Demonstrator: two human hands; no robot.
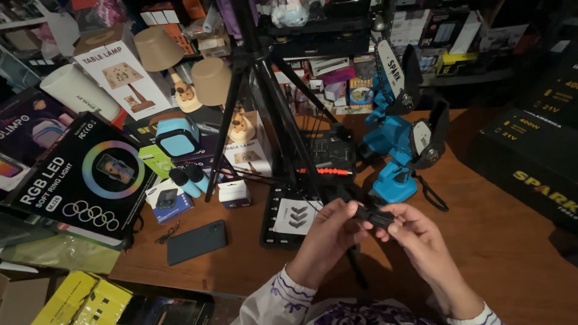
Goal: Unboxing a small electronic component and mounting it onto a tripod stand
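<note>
In the head view we find both hands raised just above a wooden table [500, 241], meeting over its near middle. The left hand [330, 232] is curled, its fingers [343, 210] pinching the left end of a small black part [374, 215]; the right hand [415, 232] is likewise closed round the right end of that part, thumb and forefinger gripping it. The part is dark and mostly covered by the fingers, so we cannot tell its exact kind. It is held clear of the table, just in front of a black tripod [265, 84] whose legs spread across the centre of the view, one leg running down past the left wrist. Directly behind the hands lies a flat black tray [283, 232] with a white card marked by dark chevrons [295, 216]. Behind and to the right of the hands stand two blue handheld chain saws [400, 141], their bars pointing up. Left of the tray we note a small white box [233, 194], two blue microphones with black heads [186, 179], a blue and black cube-shaped device [177, 135] and a dark phone [196, 242] lying flat. Further left rests a large black ring light box [78, 180], with two beige table lamps [180, 69] behind it. A black carton with yellow lettering [536, 156] occupies the far right edge. White sleeves with purple embroidery [283, 298] cover both wrists
</note>
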